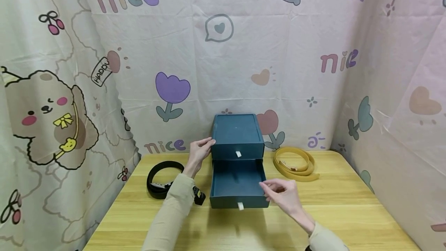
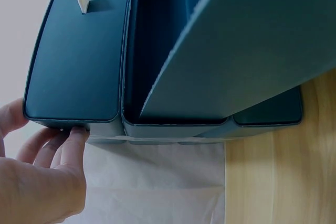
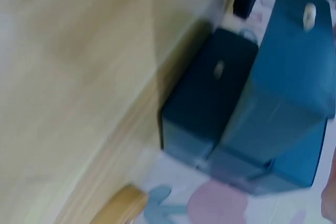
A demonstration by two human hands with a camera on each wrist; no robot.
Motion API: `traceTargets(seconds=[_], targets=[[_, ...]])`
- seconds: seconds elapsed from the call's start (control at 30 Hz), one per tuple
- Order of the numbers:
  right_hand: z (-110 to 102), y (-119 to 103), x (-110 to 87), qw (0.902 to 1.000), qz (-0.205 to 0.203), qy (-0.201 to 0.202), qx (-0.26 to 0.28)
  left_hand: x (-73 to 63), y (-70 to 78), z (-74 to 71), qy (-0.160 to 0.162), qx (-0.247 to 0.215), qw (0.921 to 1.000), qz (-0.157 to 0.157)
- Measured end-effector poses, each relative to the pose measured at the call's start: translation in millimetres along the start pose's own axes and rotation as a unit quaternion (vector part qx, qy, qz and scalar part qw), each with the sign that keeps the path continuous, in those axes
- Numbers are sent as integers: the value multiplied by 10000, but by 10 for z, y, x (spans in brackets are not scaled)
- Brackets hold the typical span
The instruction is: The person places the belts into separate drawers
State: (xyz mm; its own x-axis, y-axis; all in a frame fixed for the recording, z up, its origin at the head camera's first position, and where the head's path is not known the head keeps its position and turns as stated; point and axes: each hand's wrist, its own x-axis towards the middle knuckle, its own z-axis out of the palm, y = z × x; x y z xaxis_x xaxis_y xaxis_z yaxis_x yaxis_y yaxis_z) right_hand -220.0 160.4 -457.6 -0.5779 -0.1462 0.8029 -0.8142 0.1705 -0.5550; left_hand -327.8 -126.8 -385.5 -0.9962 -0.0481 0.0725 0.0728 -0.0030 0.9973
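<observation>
A dark teal box of stacked drawers stands at the back of the table, the middle drawer pulled well out and bare inside. Small white ribbon loops hang on the drawer fronts. My left hand touches the box's upper left side; the left wrist view shows its fingertips against the side wall and the thumb at the top edge. By the open drawer's right side is my right hand, thumb and forefinger close together with nothing visible between them. Only a bit of that hand enters the right wrist view.
A coiled black belt lies on the table left of the box, partly behind my left sleeve. To the right lies a coiled yellow belt. Printed cloth hangs behind and along both sides of the wooden table.
</observation>
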Motion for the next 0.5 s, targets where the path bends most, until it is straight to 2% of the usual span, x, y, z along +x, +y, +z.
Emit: traceTargets(seconds=[0.17,0.43,0.5], targets=[[-273,182,95,9975,138,387,-570,-13,8,8,7,-1,10000,-9],[-619,283,147,9861,993,468,-1247,-11,7,4,-17,16,10000,38],[-696,424,100,9824,1202,469,-1348,-10,5,3,-24,8,10000,44]])
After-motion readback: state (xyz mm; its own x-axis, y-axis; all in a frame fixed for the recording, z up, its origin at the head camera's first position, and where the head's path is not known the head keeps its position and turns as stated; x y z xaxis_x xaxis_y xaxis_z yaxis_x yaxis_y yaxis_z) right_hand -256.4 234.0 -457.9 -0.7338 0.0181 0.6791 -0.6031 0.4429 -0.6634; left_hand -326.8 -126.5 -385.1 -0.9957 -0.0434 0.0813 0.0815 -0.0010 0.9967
